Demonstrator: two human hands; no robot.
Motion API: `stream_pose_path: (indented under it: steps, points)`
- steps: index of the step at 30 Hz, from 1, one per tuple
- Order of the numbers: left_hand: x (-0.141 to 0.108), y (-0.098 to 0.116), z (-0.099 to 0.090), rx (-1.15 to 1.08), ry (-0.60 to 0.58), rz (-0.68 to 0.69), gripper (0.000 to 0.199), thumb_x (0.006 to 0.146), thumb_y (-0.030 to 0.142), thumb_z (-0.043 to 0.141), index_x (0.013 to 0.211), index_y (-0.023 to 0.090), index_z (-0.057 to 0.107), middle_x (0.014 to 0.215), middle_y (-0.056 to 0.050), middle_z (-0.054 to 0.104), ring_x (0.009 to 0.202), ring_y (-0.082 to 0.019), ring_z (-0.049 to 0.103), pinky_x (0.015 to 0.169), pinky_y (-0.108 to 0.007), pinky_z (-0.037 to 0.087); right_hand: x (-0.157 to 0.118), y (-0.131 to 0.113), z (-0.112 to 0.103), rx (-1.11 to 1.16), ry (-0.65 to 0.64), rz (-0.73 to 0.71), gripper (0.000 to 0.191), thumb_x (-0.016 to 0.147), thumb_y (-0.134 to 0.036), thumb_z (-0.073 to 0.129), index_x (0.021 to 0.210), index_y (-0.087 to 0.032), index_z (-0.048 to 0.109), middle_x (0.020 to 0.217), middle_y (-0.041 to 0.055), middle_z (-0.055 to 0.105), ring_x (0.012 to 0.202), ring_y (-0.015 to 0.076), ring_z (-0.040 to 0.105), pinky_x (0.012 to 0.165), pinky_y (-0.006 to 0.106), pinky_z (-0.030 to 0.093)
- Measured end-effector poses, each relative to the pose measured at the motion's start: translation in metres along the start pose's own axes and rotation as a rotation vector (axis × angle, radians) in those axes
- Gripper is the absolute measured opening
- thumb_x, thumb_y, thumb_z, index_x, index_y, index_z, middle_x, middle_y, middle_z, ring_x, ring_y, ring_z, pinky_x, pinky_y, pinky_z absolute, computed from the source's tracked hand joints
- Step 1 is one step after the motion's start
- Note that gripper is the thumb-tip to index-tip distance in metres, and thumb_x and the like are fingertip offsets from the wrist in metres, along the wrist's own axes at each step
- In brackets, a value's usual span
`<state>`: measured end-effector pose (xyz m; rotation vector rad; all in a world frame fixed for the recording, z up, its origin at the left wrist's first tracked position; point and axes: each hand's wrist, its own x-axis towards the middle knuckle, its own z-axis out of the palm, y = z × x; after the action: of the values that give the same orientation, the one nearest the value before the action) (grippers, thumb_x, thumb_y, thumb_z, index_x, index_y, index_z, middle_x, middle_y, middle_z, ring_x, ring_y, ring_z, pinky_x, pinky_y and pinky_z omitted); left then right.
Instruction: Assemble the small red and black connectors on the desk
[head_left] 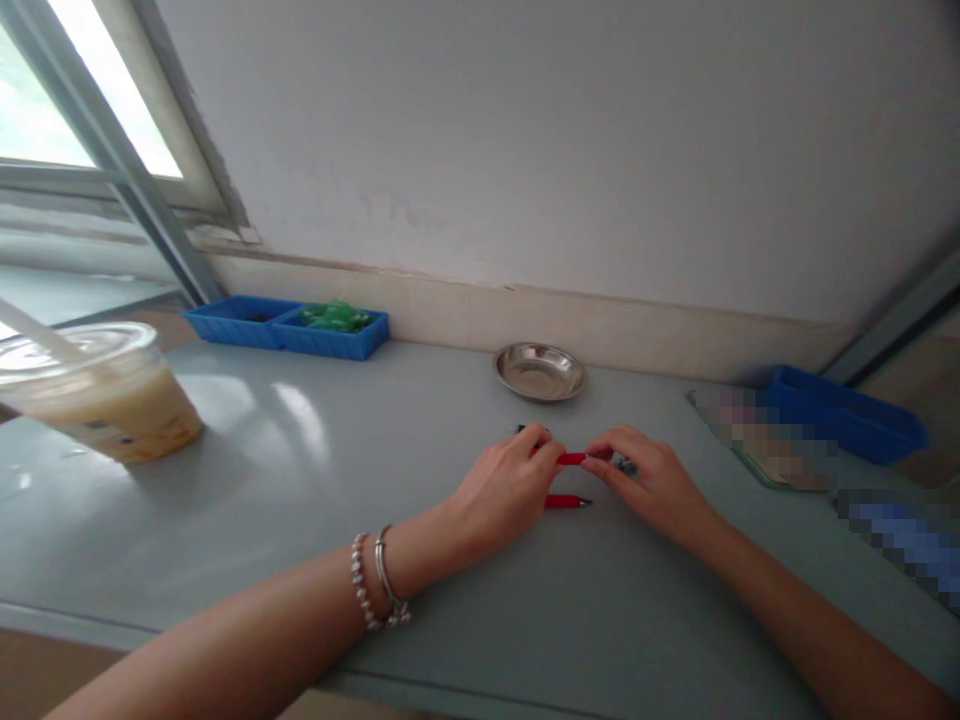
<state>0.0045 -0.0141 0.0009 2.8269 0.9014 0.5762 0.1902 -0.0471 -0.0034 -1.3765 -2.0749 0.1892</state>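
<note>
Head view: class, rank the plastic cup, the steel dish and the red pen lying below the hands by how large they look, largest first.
1. Plastic cup, though its nearness to the camera may exaggerate it
2. Steel dish
3. Red pen

A slim plastic pen (570, 459) spans between the left hand (502, 490) and right hand (649, 482); a second slim plastic pen (566, 501) lies just before it on the flat table (315, 560). Behind them sits a round steel dish (539, 372); a plastic cup (105, 395) stands far left, a rectangular plastic tray (844, 412) right.
</note>
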Motion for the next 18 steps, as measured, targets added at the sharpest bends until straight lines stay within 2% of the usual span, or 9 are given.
stream_pose_path:
  steps: [4,7,9,13,18]
  points:
    - [0.0001,-0.001,0.002,0.008,0.015,0.0,0.022,0.082,0.011,0.041,0.1,0.014,0.053,0.093,-0.007,0.052,0.075,-0.016,0.055,0.068,-0.029,0.047,0.0,0.0015,0.0007,-0.025,-0.026,0.006,0.025,0.085,-0.034,0.041,0.072,-0.02,0.057,0.07,0.0031,0.059,0.07,0.0168,0.053,0.065,0.029,0.041]
    - [0.0014,-0.0016,0.0033,0.021,0.046,-0.011,0.021,0.085,0.014,0.037,0.098,0.015,0.053,0.091,-0.007,0.052,0.073,-0.015,0.055,0.067,-0.029,0.047,-0.0009,0.0034,0.0024,-0.003,-0.009,0.023,0.017,0.08,-0.035,0.051,0.084,-0.02,0.057,0.078,0.0036,0.06,0.075,0.017,0.054,0.069,0.03,0.042]
    - [0.0021,-0.0015,0.0031,0.026,0.051,-0.012,0.021,0.086,0.015,0.036,0.098,0.015,0.053,0.091,-0.007,0.052,0.073,-0.015,0.055,0.067,-0.029,0.047,-0.0011,0.0042,0.0032,0.006,0.023,0.019,0.02,0.078,-0.032,0.055,0.092,-0.019,0.054,0.083,0.004,0.06,0.078,0.0169,0.054,0.071,0.03,0.042]
    - [0.0024,-0.001,0.0021,0.027,0.049,-0.002,0.021,0.086,0.016,0.037,0.1,0.016,0.053,0.091,-0.007,0.052,0.075,-0.016,0.055,0.068,-0.029,0.048,0.0,0.004,0.0022,-0.015,0.057,-0.039,0.01,0.08,-0.028,0.053,0.081,-0.019,0.054,0.079,0.0038,0.06,0.077,0.0167,0.053,0.07,0.03,0.041]
    - [0.0022,-0.0016,0.0029,0.028,0.063,-0.004,0.021,0.086,0.015,0.036,0.099,0.015,0.053,0.091,-0.007,0.052,0.075,-0.016,0.055,0.069,-0.029,0.047,0.0009,0.0021,-0.0001,-0.045,0.014,-0.037,0.019,0.085,-0.031,0.044,0.075,-0.019,0.055,0.072,0.0027,0.059,0.072,0.016,0.052,0.071,0.031,0.04]
